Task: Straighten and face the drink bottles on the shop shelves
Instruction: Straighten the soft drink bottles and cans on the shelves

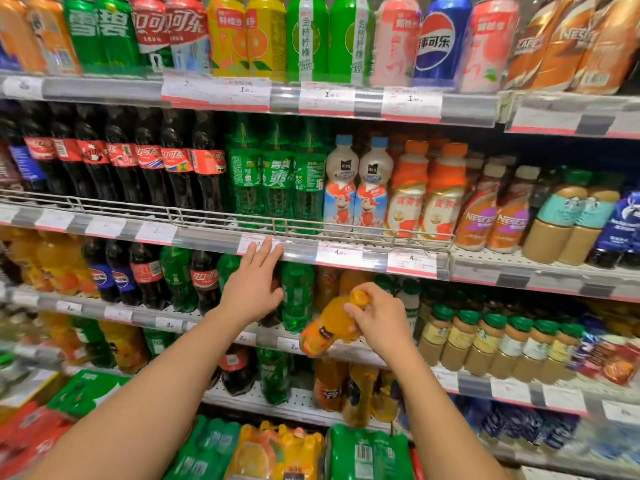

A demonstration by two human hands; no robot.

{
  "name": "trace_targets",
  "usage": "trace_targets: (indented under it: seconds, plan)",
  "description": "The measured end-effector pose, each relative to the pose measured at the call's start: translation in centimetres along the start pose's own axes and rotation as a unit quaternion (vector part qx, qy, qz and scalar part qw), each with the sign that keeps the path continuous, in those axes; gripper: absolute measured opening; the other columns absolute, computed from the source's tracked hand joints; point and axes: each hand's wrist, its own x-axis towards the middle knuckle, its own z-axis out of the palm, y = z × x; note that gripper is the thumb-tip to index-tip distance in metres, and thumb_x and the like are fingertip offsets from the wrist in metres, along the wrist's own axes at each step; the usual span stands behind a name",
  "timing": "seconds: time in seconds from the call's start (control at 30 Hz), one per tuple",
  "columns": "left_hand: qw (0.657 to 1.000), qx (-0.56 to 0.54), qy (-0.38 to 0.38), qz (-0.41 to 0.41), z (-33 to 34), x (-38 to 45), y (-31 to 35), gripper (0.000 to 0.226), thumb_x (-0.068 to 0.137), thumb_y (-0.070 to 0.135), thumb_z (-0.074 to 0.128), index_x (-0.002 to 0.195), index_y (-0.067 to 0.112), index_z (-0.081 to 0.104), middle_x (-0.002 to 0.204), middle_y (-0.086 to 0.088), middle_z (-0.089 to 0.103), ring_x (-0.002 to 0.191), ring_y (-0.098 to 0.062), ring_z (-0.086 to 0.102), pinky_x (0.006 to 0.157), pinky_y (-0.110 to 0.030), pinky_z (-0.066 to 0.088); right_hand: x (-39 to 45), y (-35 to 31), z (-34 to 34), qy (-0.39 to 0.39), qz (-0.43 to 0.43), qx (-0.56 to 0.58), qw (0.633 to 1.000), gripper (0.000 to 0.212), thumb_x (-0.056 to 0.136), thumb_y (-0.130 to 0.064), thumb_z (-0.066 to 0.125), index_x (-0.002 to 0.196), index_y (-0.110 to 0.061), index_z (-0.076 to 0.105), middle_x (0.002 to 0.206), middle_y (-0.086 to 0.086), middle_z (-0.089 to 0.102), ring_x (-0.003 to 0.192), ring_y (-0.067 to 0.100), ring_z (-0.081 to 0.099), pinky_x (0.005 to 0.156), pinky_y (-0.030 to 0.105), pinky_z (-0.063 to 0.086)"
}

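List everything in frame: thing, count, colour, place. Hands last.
Tall drink cans: a full row, orange, green, red, yellow, pink and blue, top shelf.
Dark cola bottles with red labels: about seven, second shelf, left.
Green plastic soda bottles: three, second shelf, middle.
White milk-drink bottles with blue caps: two, second shelf, right of the green ones.
Orange-capped white bottles: two, further right.
Green-lidded jar-shaped bottles: about six, third shelf, right.
Shrink-wrapped multipacks: several, green, orange and red, bottom.
Orange juice bottle: one, tilted, off the shelf, held by the cap end.
Left hand: fingers straight, by the third shelf.
Right hand: grips the juice bottle.
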Motion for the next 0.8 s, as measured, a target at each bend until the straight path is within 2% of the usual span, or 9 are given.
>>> trace_targets:
  seconds: [0.13,0.23,0.33,0.43,0.53,0.6,0.67,0.8]
  plan:
    - [1.000,0.012,-0.019,-0.007,-1.0,-0.8,0.5,0.084,0.097,0.038,0.059,0.162,0.027,0.008,0.170,0.006,-0.006,0.157,-0.022,-0.001,0.110,-0.047,0.044,-2.2,0.3,-1.6,-0.020,0.023,0.073,0.997,0.013,0.095,-0.023,0.071,0.106,-0.022,0.064,0.092,0.005,0.070,0.057,0.014,0.072,0.059,0.030,0.061]
    - [1.000,-0.006,-0.030,-0.008,-2.4,-2.7,0.3,0.071,0.097,0.041,0.057,0.159,0.027,0.026,0.169,0.004,0.015,0.153,-0.022,0.020,0.111,-0.044,0.043,-3.6,0.3,-2.2,-0.039,0.012,0.067,0.997,0.016,0.095,-0.026,0.071,0.109,-0.024,0.063,0.088,-0.002,0.072,0.058,0.014,0.072,0.065,0.038,0.064]
    - [0.999,-0.026,-0.033,-0.020,-4.2,-5.7,0.1,0.056,0.098,0.043,0.056,0.150,0.027,0.045,0.159,0.003,0.040,0.142,-0.020,0.042,0.109,-0.042,0.044,-4.4,-0.4,-1.6,-0.056,-0.022,0.038,0.997,0.015,0.096,-0.033,0.069,0.108,-0.029,0.061,0.091,-0.008,0.069,0.059,0.008,0.071,0.067,0.034,0.062]
    - [0.992,-0.054,-0.095,-0.057,-6.2,-9.2,-0.8,0.048,0.099,0.044,0.055,0.144,0.027,0.053,0.143,0.006,0.059,0.126,-0.017,0.058,0.101,-0.038,0.050,-4.8,-1.4,0.2,-0.078,-0.072,0.006,0.994,0.011,0.096,-0.039,0.067,0.103,-0.034,0.060,0.081,-0.007,0.069,0.062,0.006,0.070,0.071,0.036,0.058]
    - [0.979,-0.074,-0.172,-0.076,-7.6,-12.5,-2.5,0.048,0.099,0.051,0.055,0.141,0.030,0.055,0.133,0.008,0.065,0.110,-0.010,0.064,0.094,-0.036,0.054,-5.3,-2.8,2.5,-0.104,-0.108,-0.033,0.988,0.012,0.095,-0.039,0.067,0.100,-0.032,0.059,0.080,-0.005,0.069,0.067,0.006,0.064,0.066,0.029,0.050]
    - [0.974,-0.076,-0.197,-0.087,-8.1,-14.5,-3.8,0.047,0.099,0.051,0.056,0.141,0.030,0.054,0.130,0.008,0.065,0.104,-0.007,0.064,0.092,-0.033,0.054,-5.9,-4.1,4.0,-0.118,-0.124,-0.054,0.984,0.013,0.095,-0.038,0.068,0.100,-0.029,0.060,0.080,-0.006,0.068,0.070,0.008,0.061,0.063,0.030,0.046]
    - [0.971,-0.071,-0.205,-0.097,-8.5,-16.4,-5.3,0.048,0.099,0.052,0.055,0.142,0.030,0.053,0.131,0.006,0.066,0.107,-0.010,0.063,0.094,-0.035,0.053,-6.3,-5.3,5.5,-0.135,-0.142,-0.072,0.978,0.015,0.095,-0.039,0.067,0.102,-0.029,0.060,0.078,-0.006,0.067,0.070,0.011,0.060,0.063,0.035,0.046]
    - [0.965,-0.084,-0.214,-0.124,-9.2,-20.2,-8.7,0.050,0.099,0.054,0.053,0.143,0.030,0.052,0.133,0.009,0.064,0.114,-0.012,0.062,0.099,-0.036,0.051,-7.2,-8.1,8.5,-0.163,-0.164,-0.101,0.968,0.020,0.095,-0.039,0.067,0.109,-0.026,0.059,0.081,-0.004,0.067,0.074,0.018,0.062,0.064,0.037,0.047]
